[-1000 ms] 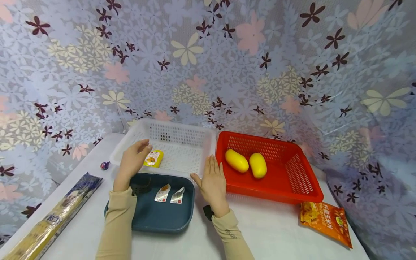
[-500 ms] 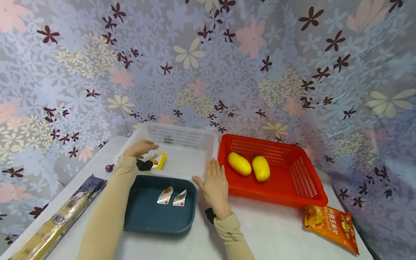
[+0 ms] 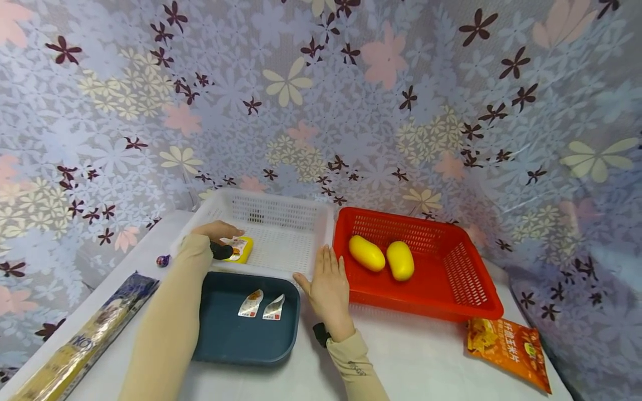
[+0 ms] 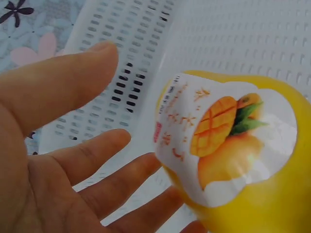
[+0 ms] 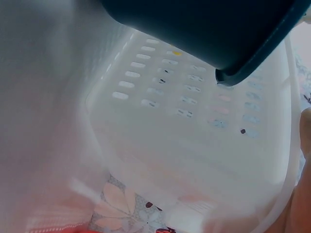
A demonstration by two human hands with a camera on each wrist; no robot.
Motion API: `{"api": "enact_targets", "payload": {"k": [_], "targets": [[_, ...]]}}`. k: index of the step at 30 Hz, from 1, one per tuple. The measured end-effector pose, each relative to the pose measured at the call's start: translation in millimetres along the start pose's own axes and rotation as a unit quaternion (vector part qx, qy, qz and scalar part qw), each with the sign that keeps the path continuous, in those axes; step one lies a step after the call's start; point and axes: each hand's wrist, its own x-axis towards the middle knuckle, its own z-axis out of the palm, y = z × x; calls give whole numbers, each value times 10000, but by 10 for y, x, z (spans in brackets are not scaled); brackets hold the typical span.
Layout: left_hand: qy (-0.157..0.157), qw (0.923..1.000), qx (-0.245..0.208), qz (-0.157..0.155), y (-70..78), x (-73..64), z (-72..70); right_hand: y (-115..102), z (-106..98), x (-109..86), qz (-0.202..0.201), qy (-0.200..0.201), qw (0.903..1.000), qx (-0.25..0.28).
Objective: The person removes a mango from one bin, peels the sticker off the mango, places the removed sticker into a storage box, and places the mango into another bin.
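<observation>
Inside the white perforated plastic basket, toward its near left corner, lies a yellow, rounded packet with a white, mango-printed label. The left hand is beside the packet, thumb and fingers spread wide, gripping nothing; whether the fingertips touch it, I cannot tell. The packet looks light and fairly firm, its label glossy and perhaps slippery; a grip across the bulging sides would probably suit it best. At the basket's near right corner, the right hand has straight fingers lying side by side. To the basket's right, a red slotted plastic basket bears two smooth yellow ovals. On its near side, a dark blue, round-cornered tray carries two thin, shiny scraps.
</observation>
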Motion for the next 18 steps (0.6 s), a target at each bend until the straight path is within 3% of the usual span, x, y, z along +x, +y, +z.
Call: {"api": "enact_targets", "payload": {"k": [5, 7, 9, 12, 14, 16, 18], "targets": [[-27, 9989, 440, 171, -6, 40, 31, 4, -3, 6, 4, 20, 10000, -32], [-178, 9982, 446, 367, -67, 118, 34, 2, -11, 7, 8, 14, 10000, -30], [-408, 9966, 461, 550, -231, 334, 7, -2, -20, 5, 13, -11, 10000, -24], [-849, 9904, 534, 948, -698, 960, -98, -6, -19, -1, 0, -47, 10000, -9], [-952, 9880, 674, 1009, -895, 1259, -134, -11, -18, -5, 12, -65, 10000, 21], [-872, 9893, 740, 902, -880, 1302, -111, -11, -10, -8, 17, -58, 10000, 43], [-575, 9948, 621, 571, -629, 1040, -36, -4, 0, -10, 17, -23, 10000, 58]]}}
